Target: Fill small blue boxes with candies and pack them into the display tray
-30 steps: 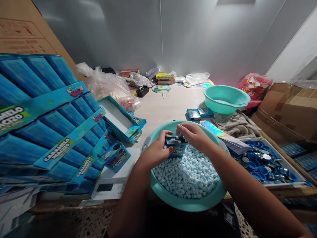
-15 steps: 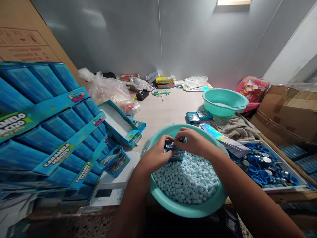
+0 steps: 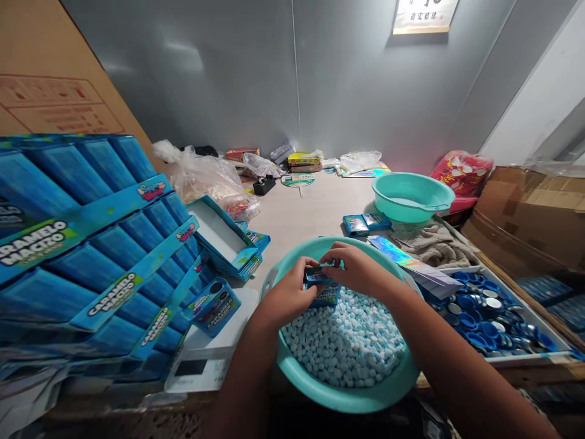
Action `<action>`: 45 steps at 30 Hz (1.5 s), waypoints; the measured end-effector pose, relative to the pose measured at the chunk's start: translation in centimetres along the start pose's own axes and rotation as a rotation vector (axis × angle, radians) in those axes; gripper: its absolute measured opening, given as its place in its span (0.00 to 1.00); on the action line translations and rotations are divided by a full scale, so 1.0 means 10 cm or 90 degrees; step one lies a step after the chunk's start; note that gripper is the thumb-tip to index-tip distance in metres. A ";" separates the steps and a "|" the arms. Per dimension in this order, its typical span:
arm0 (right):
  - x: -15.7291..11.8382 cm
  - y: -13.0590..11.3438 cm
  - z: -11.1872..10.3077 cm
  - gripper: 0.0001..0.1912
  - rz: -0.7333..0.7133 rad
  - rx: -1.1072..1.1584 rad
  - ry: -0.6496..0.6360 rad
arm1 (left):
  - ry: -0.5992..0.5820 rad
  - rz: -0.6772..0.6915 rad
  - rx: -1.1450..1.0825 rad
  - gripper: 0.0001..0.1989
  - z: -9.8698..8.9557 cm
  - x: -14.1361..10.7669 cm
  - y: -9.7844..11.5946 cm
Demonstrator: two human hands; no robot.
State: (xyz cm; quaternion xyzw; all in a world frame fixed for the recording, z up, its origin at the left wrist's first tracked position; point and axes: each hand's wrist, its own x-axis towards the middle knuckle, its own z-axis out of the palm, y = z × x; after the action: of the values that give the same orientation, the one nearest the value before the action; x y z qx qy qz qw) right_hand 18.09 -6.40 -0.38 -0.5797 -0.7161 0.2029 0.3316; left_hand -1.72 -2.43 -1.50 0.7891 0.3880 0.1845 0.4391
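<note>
With our left hand (image 3: 290, 294) we grip a small blue box (image 3: 326, 297) by its left side, fingers curled behind and thumb across the front. Our right hand (image 3: 355, 266) bends in from the right, its fingertips drawn together at the box's top (we cannot tell whether they pinch a flap or a candy). The box is above the far left part of the candies (image 3: 351, 341), pale blue and white pieces heaped in a turquoise basin (image 3: 338, 399) at the near edge of the table (image 3: 297, 213).

Just left of the basin we see a white scale (image 3: 201, 370) with another blue box (image 3: 218, 310) on it. Farther left, a stack of display trays (image 3: 109, 286) packed with blue boxes leans at a slant, and beyond the scale an open carton (image 3: 223, 236) shows its white inside.

To the right we have a folded shiny card (image 3: 406, 259) overlapping the basin's side in our view, then a white tray (image 3: 530, 361) full of blue lids (image 3: 489, 314). Beyond the basin, a pair of blue boxes (image 3: 365, 224) lies side by side, near a second basin (image 3: 414, 204) and a crumpled cloth (image 3: 445, 247). Plastic bags (image 3: 201, 177) and a yellow box (image 3: 304, 161) sit by the far wall (image 3: 228, 79).
</note>
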 end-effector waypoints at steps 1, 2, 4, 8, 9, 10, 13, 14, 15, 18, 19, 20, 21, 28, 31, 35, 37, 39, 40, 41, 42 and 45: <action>0.00 -0.01 -0.01 0.07 0.000 -0.001 -0.005 | 0.000 0.000 0.001 0.20 0.00 0.00 0.00; 0.00 -0.02 -0.01 0.06 0.002 -0.001 -0.007 | 0.000 -0.002 0.003 0.20 0.00 0.00 0.00; -0.01 -0.04 -0.02 0.06 0.008 0.003 -0.005 | -0.005 -0.004 0.003 0.20 0.00 0.00 0.01; 0.00 -0.03 -0.04 0.09 0.010 -0.002 0.015 | -0.002 -0.002 0.002 0.19 0.00 -0.01 0.04; 0.00 -0.02 -0.04 0.10 0.013 -0.009 0.022 | 0.000 -0.003 0.003 0.20 0.00 -0.01 0.04; 0.01 0.00 -0.04 0.12 0.016 -0.017 0.031 | 0.003 -0.005 0.004 0.20 0.00 -0.01 0.04; 0.03 0.06 -0.05 0.16 0.019 -0.035 0.062 | 0.006 -0.012 0.017 0.20 0.00 -0.01 0.02; 0.03 0.09 -0.05 0.15 0.018 -0.029 0.075 | 0.007 -0.012 0.022 0.20 0.00 -0.01 0.02; 0.04 0.11 -0.06 0.13 0.019 -0.017 0.087 | 0.007 -0.011 0.025 0.20 0.00 -0.01 0.02; 0.03 0.16 -0.07 0.11 0.037 0.016 0.120 | 0.001 -0.011 0.026 0.20 0.00 0.00 0.02; 0.03 0.17 -0.07 0.13 0.046 0.016 0.125 | 0.000 -0.016 0.027 0.20 0.00 0.00 0.02; 0.02 0.18 -0.07 0.15 0.053 0.011 0.126 | -0.002 -0.022 0.030 0.20 0.00 0.00 0.02; 0.02 0.19 -0.08 0.16 0.059 0.002 0.125 | -0.003 -0.028 0.033 0.21 0.00 0.00 0.03; -0.01 0.23 -0.05 0.18 0.081 -0.010 0.066 | -0.002 -0.033 0.037 0.20 0.00 0.00 0.05; 0.00 0.22 -0.03 0.17 0.073 -0.016 0.037 | -0.001 -0.025 0.034 0.19 0.00 0.00 0.04; 0.01 0.21 -0.01 0.17 0.071 -0.027 0.037 | 0.000 -0.010 0.026 0.19 0.00 0.01 0.01; 0.01 0.20 -0.02 0.17 0.069 -0.031 0.043 | 0.006 -0.009 0.030 0.19 0.01 0.01 0.01; 0.01 0.18 -0.02 0.18 0.066 -0.028 0.039 | 0.007 -0.018 0.033 0.19 0.00 0.01 0.01; 0.01 0.16 -0.02 0.17 0.063 -0.022 0.034 | 0.004 -0.024 0.034 0.19 0.00 0.01 0.02; 0.01 0.15 -0.02 0.17 0.059 -0.016 0.027 | 0.002 -0.029 0.034 0.20 0.00 0.01 0.02; 0.01 0.13 -0.03 0.17 0.053 -0.010 0.020 | 0.001 -0.031 0.034 0.20 0.00 0.00 0.03; -0.01 0.09 -0.02 0.15 0.030 -0.001 0.010 | -0.001 -0.028 0.037 0.19 0.00 0.00 0.05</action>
State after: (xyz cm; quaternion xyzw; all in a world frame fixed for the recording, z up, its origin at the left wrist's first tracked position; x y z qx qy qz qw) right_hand 18.92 -6.26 -0.86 -0.5982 -0.7000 0.2057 0.3315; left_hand -1.49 -2.55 -1.10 0.7930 0.4101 0.1631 0.4200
